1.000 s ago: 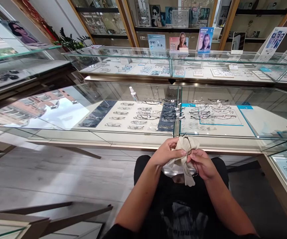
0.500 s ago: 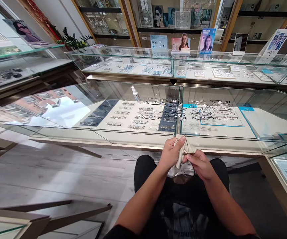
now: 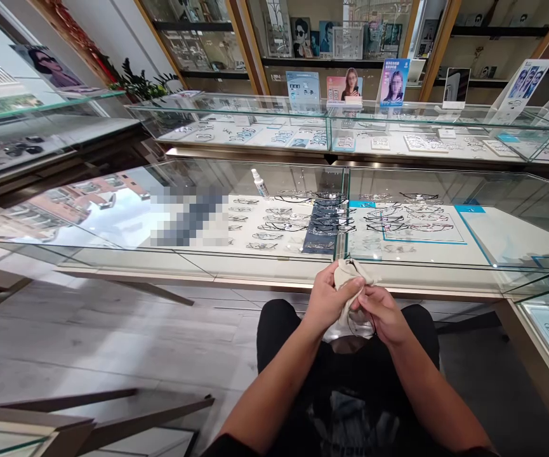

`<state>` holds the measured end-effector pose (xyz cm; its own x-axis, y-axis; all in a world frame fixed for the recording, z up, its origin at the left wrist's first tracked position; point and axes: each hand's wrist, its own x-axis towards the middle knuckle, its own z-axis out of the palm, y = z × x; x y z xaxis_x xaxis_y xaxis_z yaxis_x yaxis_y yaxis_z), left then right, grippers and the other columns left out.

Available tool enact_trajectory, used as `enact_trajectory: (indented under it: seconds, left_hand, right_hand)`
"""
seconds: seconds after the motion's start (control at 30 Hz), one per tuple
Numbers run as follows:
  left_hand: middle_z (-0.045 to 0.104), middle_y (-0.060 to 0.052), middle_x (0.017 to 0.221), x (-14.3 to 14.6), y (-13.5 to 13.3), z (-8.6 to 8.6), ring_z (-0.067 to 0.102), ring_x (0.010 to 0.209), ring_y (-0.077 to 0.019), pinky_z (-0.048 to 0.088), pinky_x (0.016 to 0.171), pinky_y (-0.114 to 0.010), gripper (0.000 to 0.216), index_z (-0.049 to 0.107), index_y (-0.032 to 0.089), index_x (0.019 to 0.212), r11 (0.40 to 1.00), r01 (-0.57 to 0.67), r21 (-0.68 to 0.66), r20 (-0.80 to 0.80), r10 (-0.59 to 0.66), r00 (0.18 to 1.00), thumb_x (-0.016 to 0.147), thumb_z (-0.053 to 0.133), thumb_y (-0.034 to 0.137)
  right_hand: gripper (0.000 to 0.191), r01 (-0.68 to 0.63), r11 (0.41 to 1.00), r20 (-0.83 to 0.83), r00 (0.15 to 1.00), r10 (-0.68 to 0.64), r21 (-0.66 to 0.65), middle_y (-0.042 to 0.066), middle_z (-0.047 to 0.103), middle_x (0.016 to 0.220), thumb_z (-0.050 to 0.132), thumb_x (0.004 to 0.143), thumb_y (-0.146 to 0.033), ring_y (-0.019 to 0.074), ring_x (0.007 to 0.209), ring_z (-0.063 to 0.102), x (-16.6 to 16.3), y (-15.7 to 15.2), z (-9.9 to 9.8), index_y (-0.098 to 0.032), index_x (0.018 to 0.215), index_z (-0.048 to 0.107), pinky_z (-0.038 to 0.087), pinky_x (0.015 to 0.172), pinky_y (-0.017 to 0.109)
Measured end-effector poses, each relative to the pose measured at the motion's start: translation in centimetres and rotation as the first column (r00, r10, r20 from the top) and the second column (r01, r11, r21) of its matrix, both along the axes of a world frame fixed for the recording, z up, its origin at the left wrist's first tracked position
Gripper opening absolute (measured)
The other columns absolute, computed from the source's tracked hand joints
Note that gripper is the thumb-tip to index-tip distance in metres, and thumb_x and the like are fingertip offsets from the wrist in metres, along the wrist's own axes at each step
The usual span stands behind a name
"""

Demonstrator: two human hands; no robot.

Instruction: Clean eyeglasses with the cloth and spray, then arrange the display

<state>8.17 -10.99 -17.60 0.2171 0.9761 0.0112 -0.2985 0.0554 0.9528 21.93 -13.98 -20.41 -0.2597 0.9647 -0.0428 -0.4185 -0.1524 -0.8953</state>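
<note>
Thumb of the left hand (image 3: 325, 299) has dropped nearer the right hand (image 3: 387, 312) since 0.5 s ago; left fingers tightly pinch a crumpled cream cloth (image 3: 345, 271), right fingers grip thin dark-rimmed glasses (image 3: 349, 260) partly wrapped in it, by the clear-glass tabletop (image 3: 264, 271). Pressing unevenly could bend the slender frame or make it slip

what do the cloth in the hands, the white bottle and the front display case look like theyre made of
Cloth: soft, matte fabric, possibly microfibre, judging by its loose folds. White bottle: probably smooth plastic, from its opaque white cap. Front display case: clear, glossy glass, shown by greenish edges and reflections.
</note>
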Motion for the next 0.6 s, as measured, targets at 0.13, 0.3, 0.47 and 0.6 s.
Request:
enact_trajectory:
  seconds: [0.13,0.3,0.47,0.6]
  left_hand:
    - [0.05,0.005,0.046,1.2,0.0,-0.2,0.035,0.038,-0.0076,0.028,0.043,-0.024,0.06,0.055,0.021,0.065,0.995,-0.1,-0.024,0.004,0.101,0.995,0.076,0.076,0.076]
    - [0.052,0.004,0.052,0.3,0.1,-1.1,0.043,0.047,-0.0104,0.035,0.048,-0.026,0.06,0.058,0.02,0.066,0.988,-0.129,-0.083,-0.014,0.128,0.992,0.079,0.072,0.076]
    - [0.068,0.001,0.077,-1.1,-0.2,-1.6,0.057,0.069,-0.0138,0.047,0.066,-0.026,0.056,0.071,0.016,0.097,0.997,0.026,-0.067,0.04,-0.023,0.999,0.075,0.085,0.065]
    - [0.065,0.002,0.07,-0.4,-0.7,-1.0,0.053,0.061,-0.0102,0.043,0.061,-0.023,0.057,0.069,0.015,0.093,1.0,0.018,-0.017,0.062,-0.017,0.998,0.068,0.092,0.061]
  right_hand:
    - [0.051,0.017,0.998,0.092,0.995,-0.022,0.06,0.003,0.067,0.069,0.085,0.076,-0.07,0.017,0.071,0.061,-0.3,-0.1,-1.0,-0.02,0.071,0.074,0.05,0.073,0.031]
    - [0.051,0.054,0.997,0.107,0.992,-0.059,0.047,0.001,0.065,0.066,0.085,0.075,-0.07,0.0146,0.065,0.054,0.2,-0.2,0.0,-0.02,0.072,0.073,0.045,0.065,0.028]
    - [0.05,0.062,0.997,0.074,0.995,-0.065,0.04,0.001,0.06,0.065,0.084,0.078,-0.066,0.0122,0.059,0.047,0.6,-0.4,0.8,-0.02,0.068,0.071,0.04,0.056,0.026]
    - [0.051,0.06,0.997,0.06,0.996,-0.063,0.058,0.001,0.061,0.066,0.083,0.077,-0.069,0.0121,0.06,0.049,0.1,-0.3,0.2,-0.019,0.071,0.071,0.043,0.061,0.026]
